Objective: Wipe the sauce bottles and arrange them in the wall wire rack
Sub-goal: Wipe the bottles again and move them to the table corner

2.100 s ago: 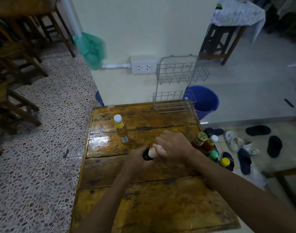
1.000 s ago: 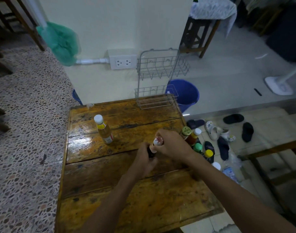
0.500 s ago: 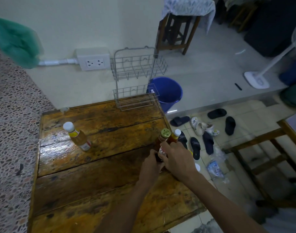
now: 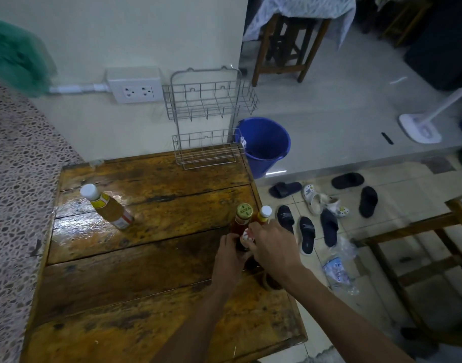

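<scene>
Your left hand is closed around the body of a small dark bottle at the right edge of the tabletop; your right hand covers its top, fingers curled over the white and red cap. Both grips are wrapped on that one bottle. Whether a cloth sits in either hand cannot be told.

Just beyond your hands stand two more bottles, close together: a red one with a green cap and an orange one with a white cap. A yellow bottle with a white cap stands apart on the left of the tabletop. The wire rack hangs on the wall at the far edge, and both its shelves look empty.

Findings on handling:
- The small bottle looks rigid and light to moderate in weight. Glass or plastic cannot be told, so treat it as breakable.
- The tabletop shines as if wet, so expect slippery surfaces.
- Hold at the body, not the cap alone.
- The bottle sits close to the table edge, and its neighbours could be knocked to the floor.
- The rack's wires are widely spaced, so seat each bottle upright on its base.
</scene>
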A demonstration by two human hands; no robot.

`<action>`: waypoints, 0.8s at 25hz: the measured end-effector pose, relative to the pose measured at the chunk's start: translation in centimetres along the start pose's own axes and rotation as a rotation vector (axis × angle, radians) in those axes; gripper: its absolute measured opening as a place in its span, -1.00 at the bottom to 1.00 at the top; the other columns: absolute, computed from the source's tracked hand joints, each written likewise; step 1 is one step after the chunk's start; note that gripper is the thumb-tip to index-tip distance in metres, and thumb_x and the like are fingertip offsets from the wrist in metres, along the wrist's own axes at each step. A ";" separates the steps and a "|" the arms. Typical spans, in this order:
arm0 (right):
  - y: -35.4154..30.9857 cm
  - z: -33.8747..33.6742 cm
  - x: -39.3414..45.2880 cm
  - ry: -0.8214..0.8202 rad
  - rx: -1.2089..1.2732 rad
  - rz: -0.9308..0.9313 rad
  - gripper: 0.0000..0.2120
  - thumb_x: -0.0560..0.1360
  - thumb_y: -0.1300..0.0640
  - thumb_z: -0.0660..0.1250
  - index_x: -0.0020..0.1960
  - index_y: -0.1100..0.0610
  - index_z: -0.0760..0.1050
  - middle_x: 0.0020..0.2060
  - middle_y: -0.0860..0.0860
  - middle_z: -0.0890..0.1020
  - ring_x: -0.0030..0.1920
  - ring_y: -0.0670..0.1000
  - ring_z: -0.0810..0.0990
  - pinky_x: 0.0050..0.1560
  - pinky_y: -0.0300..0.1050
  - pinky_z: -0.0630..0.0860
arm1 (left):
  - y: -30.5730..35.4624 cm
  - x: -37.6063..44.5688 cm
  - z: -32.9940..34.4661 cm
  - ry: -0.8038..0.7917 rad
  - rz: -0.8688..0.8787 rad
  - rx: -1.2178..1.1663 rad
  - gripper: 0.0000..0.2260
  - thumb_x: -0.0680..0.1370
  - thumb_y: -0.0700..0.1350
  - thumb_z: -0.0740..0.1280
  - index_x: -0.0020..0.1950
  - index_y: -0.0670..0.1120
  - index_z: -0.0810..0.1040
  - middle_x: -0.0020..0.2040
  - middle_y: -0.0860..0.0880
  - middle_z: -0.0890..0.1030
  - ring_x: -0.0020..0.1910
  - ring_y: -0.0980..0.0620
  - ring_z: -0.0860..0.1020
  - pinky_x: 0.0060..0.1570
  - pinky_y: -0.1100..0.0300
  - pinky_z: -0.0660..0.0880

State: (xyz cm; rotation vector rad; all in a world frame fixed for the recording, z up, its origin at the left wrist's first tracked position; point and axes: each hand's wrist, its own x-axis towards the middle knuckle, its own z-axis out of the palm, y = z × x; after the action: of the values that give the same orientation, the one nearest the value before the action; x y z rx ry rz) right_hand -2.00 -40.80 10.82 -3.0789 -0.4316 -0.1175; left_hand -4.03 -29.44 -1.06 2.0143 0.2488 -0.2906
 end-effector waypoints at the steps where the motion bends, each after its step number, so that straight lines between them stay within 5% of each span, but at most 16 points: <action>1: 0.1 0.1 0.0 0.001 0.015 -0.012 -0.75 0.35 -0.04 0.60 -0.23 0.03 0.56 -0.42 -0.01 0.56 -0.43 -0.01 0.53 -0.51 -0.22 0.33 | -0.1 -0.1 0.1 0.003 0.000 -0.003 -0.63 0.55 -0.07 0.51 0.30 -0.02 0.50 0.22 0.05 0.50 0.09 0.13 0.53 0.05 0.22 0.55; 5: 0.5 0.5 0.0 0.009 0.021 -0.058 -0.74 0.35 -0.05 0.61 -0.22 0.04 0.56 -0.43 -0.02 0.56 -0.42 -0.02 0.51 -0.51 -0.20 0.39 | -0.2 -0.4 0.3 0.014 0.018 -0.012 -0.66 0.57 -0.07 0.49 0.29 0.03 0.47 0.22 0.07 0.50 0.09 0.20 0.51 -0.05 0.41 0.44; 8: 0.7 0.6 -0.2 -0.036 0.004 -0.037 -0.66 0.44 -0.14 0.50 0.06 0.06 0.56 -0.22 0.03 0.65 -0.23 0.05 0.59 -0.35 -0.13 0.51 | -0.9 -0.5 0.2 -0.025 0.021 -0.001 -0.60 0.54 0.01 0.52 0.31 0.04 0.44 0.23 0.09 0.44 0.13 0.15 0.53 0.01 0.34 0.52; 13: -1.6 -1.2 1.3 0.006 0.066 -0.063 -0.56 0.54 -0.23 0.32 0.24 0.06 0.44 0.02 0.05 0.59 -0.02 0.08 0.56 -0.13 -0.05 0.59 | -3.1 -2.4 -3.9 -0.045 0.009 0.134 -0.16 0.39 0.49 0.39 0.52 0.08 0.29 0.39 0.14 0.31 0.33 0.15 0.40 0.31 0.13 0.50; 16: -6.2 -1.5 4.6 0.005 0.082 -0.201 -0.55 0.57 -0.20 0.27 0.32 0.07 0.42 0.09 0.07 0.58 0.05 0.11 0.56 -0.02 -0.02 0.57 | -5.6 -3.2 -9.5 0.081 0.006 0.082 -0.18 0.46 0.53 0.27 0.55 0.06 0.31 0.45 0.08 0.37 0.39 0.12 0.40 0.36 0.03 0.49; 20: -15.3 -0.9 9.4 -0.052 0.101 -0.397 -0.53 0.62 -0.16 0.24 0.40 0.10 0.37 0.21 0.14 0.56 0.19 0.18 0.54 0.14 0.04 0.53 | -8.2 -1.9 -19.2 0.428 -0.055 0.058 -0.36 0.51 0.44 0.32 0.42 0.05 0.43 0.27 0.07 0.47 0.26 0.07 0.48 0.18 0.07 0.48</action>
State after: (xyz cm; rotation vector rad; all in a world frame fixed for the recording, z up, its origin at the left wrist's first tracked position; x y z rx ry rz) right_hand 2.72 -23.56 12.75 -2.8608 -1.0122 -0.0232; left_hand -6.46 -8.68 0.90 2.1142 0.5692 0.1061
